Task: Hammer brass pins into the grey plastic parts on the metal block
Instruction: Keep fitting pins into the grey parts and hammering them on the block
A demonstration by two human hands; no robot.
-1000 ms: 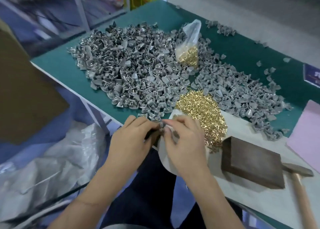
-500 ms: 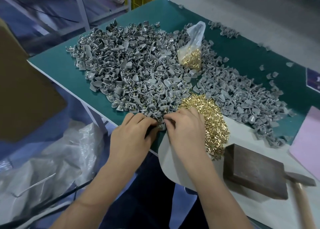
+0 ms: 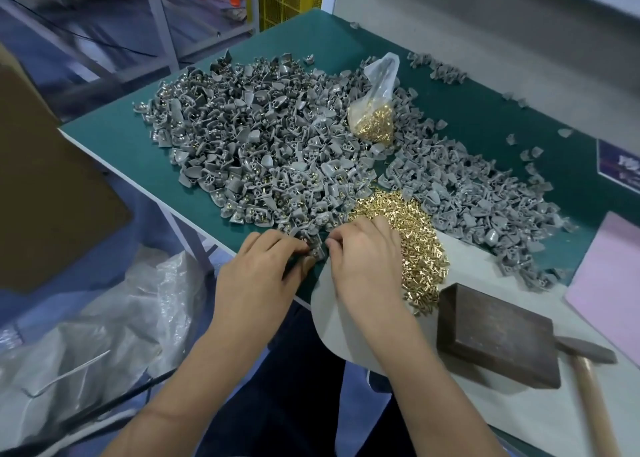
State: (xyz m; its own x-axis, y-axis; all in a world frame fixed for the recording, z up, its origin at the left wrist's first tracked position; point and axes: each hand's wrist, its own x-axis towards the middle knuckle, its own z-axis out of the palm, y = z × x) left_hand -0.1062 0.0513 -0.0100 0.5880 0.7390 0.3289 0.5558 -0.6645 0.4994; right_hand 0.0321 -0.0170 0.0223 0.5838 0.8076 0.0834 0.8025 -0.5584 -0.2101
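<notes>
Your left hand (image 3: 258, 276) and right hand (image 3: 367, 259) meet at the table's near edge, both pinching one grey plastic part (image 3: 313, 247) between fingertips, just at 6 o'clock of the big grey pile (image 3: 263, 152). Whether a pin already sits in it, you cannot tell from here. The part looks light, stiff and small, so hold it by its outer edges. The loose brass pins (image 3: 415, 242) lie at 3 o'clock of your right hand; they are probably slick and roll easily. The metal block (image 3: 495, 335) and hammer (image 3: 588, 380) wait at 4 o'clock, untouched.
</notes>
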